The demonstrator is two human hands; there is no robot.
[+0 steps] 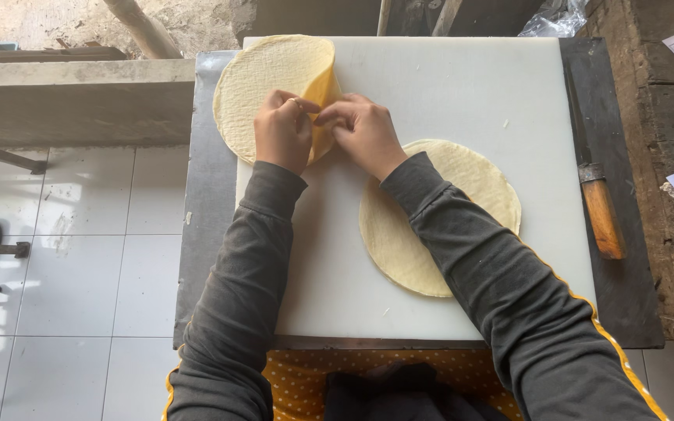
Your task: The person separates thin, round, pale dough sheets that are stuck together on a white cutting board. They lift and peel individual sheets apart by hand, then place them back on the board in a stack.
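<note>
Both your hands, left hand and right hand, pinch the folded edge of the round yellow wrapper at the white board's far left corner. Keep fingertips close together, pressing the fold evenly; a second wrapper waits nearby.

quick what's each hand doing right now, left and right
Left hand: closed, pinching the folded edge of the round pale yellow flatbread.
Right hand: closed, pinching the same folded edge.
</note>
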